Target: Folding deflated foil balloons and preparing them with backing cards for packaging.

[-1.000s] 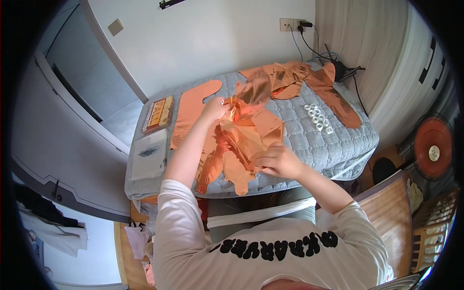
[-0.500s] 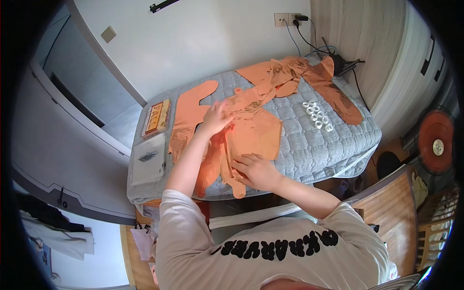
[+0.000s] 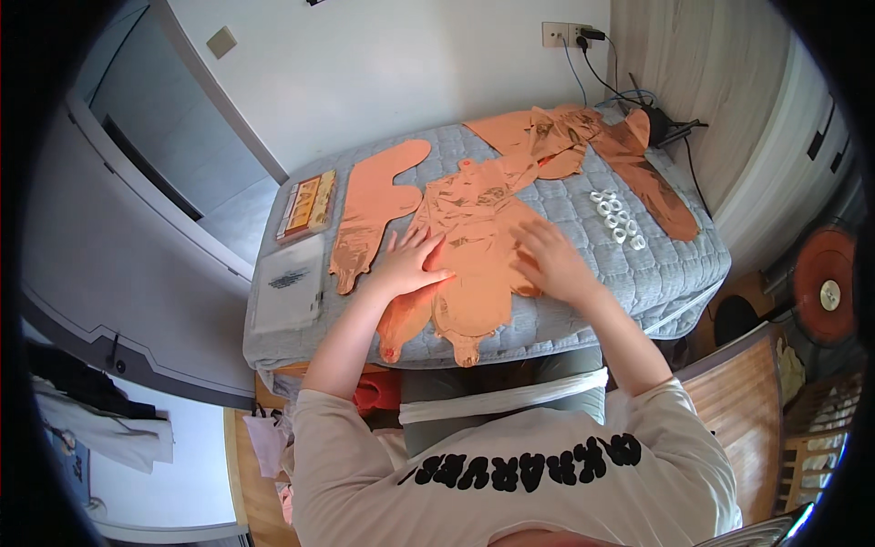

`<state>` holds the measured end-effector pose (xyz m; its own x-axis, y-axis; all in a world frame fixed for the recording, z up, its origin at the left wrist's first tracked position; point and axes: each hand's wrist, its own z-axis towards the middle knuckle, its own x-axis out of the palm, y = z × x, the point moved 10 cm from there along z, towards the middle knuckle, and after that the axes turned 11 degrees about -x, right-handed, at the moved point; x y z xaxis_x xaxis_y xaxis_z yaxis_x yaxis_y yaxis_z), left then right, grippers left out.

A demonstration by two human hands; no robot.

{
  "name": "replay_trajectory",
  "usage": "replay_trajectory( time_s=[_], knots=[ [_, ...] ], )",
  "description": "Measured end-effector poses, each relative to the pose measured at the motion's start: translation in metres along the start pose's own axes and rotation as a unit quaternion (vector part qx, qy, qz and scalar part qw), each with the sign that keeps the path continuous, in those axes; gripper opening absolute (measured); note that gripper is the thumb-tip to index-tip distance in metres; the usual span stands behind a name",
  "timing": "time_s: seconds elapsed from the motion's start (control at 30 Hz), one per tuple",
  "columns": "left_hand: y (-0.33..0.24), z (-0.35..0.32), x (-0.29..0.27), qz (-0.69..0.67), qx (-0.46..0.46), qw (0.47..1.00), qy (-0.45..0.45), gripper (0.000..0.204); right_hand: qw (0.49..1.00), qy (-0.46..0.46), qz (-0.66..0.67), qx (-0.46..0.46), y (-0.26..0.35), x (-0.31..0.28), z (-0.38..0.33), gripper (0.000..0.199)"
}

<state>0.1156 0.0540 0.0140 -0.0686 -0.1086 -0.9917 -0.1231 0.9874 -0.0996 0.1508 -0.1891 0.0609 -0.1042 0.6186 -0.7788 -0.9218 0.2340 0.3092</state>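
Observation:
A flat, shiny orange foil balloon [image 3: 474,273], uninflated, lies spread on the bed's near side with a tab at its near end. My left hand [image 3: 408,264] rests on its left edge, fingers spread. On the right edge lies my right hand [image 3: 552,263], its fingers stretched out and a little blurred. Under my left hand, a second orange foil piece [image 3: 404,321] pokes out toward the near edge. Another flat foil balloon [image 3: 372,201] lies to the left, and a further crumpled heap of foil balloons [image 3: 570,137] stretches across the far right.
Several small white rings [image 3: 620,219] lie on the grey quilted mattress [image 3: 583,310] to the right. On the left are a flat printed package [image 3: 307,205] and a clear plastic case [image 3: 287,290]. Cables and a black device [image 3: 658,126] stand in the far right corner.
My right hand has moved from the balloon's near end up to its right edge. My left hand has come nearer. The narrow folded foil now lies wider and flatter. The view has shifted slightly.

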Motion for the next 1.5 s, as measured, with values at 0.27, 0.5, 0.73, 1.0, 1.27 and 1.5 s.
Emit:
replay_trajectory(
  time_s=[0.27,0.5,0.73,1.0,1.27,1.5],
  knots=[
    [0.005,0.002,0.002,-0.035,0.004,0.999,-0.021,0.094,0.995,0.016,0.056,0.081,-0.066,0.009,-0.001,0.043],
    [0.005,0.003,0.000,-0.050,0.008,0.998,-0.023,0.092,0.937,0.065,0.269,0.215,-0.103,-0.014,-0.021,0.046],
    [0.007,0.002,-0.003,-0.068,0.010,0.998,-0.015,0.092,0.999,0.028,-0.019,-0.021,-0.060,-0.023,0.001,0.045],
    [0.012,0.004,0.004,-0.100,0.009,0.995,-0.011,0.095,0.990,0.123,0.044,0.053,-0.081,0.013,0.003,0.038],
    [0.009,0.005,0.002,-0.118,0.019,0.993,-0.011,0.094,0.975,0.097,0.199,0.029,-0.101,-0.022,-0.033,0.019],
    [0.009,0.004,0.001,-0.114,0.020,0.993,-0.019,0.094,0.977,0.074,0.168,0.105,-0.100,-0.052,-0.050,0.029]
  ],
)
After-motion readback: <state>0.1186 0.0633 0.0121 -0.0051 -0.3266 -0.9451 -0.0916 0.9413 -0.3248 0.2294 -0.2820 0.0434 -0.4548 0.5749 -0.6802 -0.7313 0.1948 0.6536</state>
